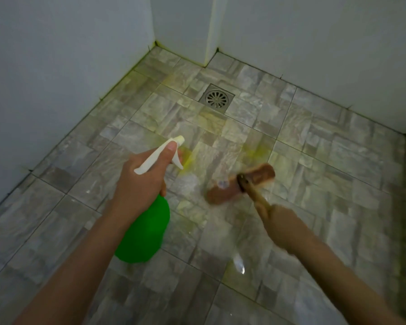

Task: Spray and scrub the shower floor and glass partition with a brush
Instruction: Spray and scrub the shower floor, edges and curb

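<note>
Both forearms (pixel 80 254) bare to frame edge. L grip (pixel 141 181) sharp, thumbnail (pixel 171 147) short; R grip (pixel 283 227) motion-blurred.

Dim, cool, even light lay on the pale walls (pixel 45 78), shadows were faint and soft, one small white glint shone on the wet floor (pixel 326 160), the right hand (pixel 281 228) and brush (pixel 242 184) were smeared by motion blur, the left hand (pixel 141 184) and spray bottle (pixel 143 233) were sharper, wall lines bowed towards the edges.

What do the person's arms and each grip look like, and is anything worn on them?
The left forearm and right forearm are bare to the frame edge; no sleeves show. The left grip wears no glove, ring or watch. The right grip is blurred by motion, but no glove shows.
</note>
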`<action>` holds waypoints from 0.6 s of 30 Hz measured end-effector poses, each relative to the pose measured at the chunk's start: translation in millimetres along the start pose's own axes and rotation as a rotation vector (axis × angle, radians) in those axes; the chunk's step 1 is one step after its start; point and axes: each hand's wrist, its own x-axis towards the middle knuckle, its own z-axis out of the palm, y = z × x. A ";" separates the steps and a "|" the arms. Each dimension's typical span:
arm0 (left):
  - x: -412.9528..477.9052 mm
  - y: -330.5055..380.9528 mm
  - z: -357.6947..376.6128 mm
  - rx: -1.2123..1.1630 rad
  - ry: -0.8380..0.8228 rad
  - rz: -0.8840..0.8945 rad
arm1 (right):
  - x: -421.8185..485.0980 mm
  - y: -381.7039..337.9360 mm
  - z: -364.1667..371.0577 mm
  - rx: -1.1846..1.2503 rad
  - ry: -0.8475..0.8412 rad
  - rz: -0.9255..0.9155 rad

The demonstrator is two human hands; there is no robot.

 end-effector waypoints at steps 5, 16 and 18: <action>-6.6 4.9 5.1 0.021 -0.007 -0.010 | 39.9 21.5 -21.8 0.022 0.025 -0.076; -2.0 22.8 10.5 -0.018 0.048 0.005 | 107.0 28.4 -71.1 0.096 0.089 0.009; -4.4 23.6 7.4 -0.030 0.051 0.010 | 98.7 36.4 -73.5 0.067 0.049 0.015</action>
